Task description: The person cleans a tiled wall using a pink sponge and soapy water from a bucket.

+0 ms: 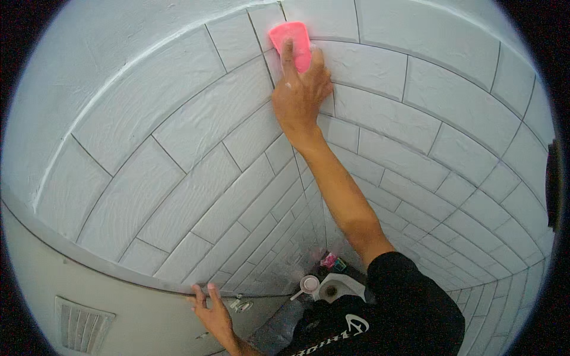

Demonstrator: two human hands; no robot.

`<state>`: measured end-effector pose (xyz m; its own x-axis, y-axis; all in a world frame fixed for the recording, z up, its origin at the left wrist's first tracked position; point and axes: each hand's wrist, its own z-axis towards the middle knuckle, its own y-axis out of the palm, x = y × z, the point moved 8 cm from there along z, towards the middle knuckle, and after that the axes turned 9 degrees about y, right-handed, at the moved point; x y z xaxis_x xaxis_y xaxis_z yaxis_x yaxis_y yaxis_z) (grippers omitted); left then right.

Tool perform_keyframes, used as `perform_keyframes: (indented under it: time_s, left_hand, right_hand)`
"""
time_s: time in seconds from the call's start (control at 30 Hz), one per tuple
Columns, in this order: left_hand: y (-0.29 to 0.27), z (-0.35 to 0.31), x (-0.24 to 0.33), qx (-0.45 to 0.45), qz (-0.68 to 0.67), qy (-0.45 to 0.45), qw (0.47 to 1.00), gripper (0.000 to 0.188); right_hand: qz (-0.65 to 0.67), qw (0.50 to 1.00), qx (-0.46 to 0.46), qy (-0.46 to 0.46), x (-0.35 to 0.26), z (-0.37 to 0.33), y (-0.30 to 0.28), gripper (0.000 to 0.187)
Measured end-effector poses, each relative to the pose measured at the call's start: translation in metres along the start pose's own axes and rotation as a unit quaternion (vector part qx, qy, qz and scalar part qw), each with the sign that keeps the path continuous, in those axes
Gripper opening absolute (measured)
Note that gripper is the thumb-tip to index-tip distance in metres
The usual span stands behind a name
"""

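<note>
High up at the corner of the white tiled wall [386, 121], my right hand [301, 101] grips a flat, flared pink scrub brush [293, 32]. Its index finger lies stretched along the brush's back, and the other fingers curl around the narrower end. The brush's underside faces the tiles and is hidden. Low on the left, my left hand [212, 314] is open with its fingers apart. Its fingertips rest at the top edge of the pale door [154, 314], where the door meets the tiles in view. Nothing shows in that hand.
A louvred vent [83, 325] is set in the door, and a metal latch [240, 304] sits beside my left hand. Far below are a squat toilet [350, 283], a light pink dipper [309, 284] and small pink and green items [331, 261]. Something dark [552, 184] juts in at the right.
</note>
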<state>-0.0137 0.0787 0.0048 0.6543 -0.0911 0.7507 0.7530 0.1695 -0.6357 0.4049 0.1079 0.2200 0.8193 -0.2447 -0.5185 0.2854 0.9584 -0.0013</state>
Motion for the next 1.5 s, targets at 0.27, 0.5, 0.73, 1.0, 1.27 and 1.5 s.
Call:
perform_keyframes:
  time_s: [0.27, 0.5, 0.73, 1.0, 1.27, 1.5]
  left_hand:
    - [0.003, 0.000, 0.001, 0.033, -0.008, 0.014, 0.999, 0.066]
    - [0.003, 0.006, 0.007, 0.021, -0.048, -0.010, 0.999, 0.064]
    - [0.001, 0.006, 0.006, 0.014, -0.007, 0.001, 1.000, 0.063]
    - [0.008, 0.004, 0.010, 0.002, -0.040, 0.011, 0.999, 0.067]
    - [0.006, 0.008, 0.002, 0.006, -0.066, 0.021, 0.998, 0.069]
    - [0.008, 0.003, 0.013, 0.018, -0.079, 0.016, 0.997, 0.071]
  right_hand:
    - [0.014, 1.000, -0.003, -0.018, 0.071, -0.114, 0.001, 0.074]
    - [0.045, 0.998, 0.019, -0.038, 0.011, -0.014, 0.008, 0.059]
    - [0.045, 0.999, -0.006, -0.023, -0.007, 0.016, -0.003, 0.050]
    - [0.071, 0.984, -0.115, 0.113, 0.143, -0.206, -0.009, 0.055]
    - [0.227, 0.908, -0.171, 0.309, 0.118, -0.274, -0.028, 0.049]
    - [0.301, 0.925, -0.160, 0.170, 0.093, -0.244, -0.031, 0.051]
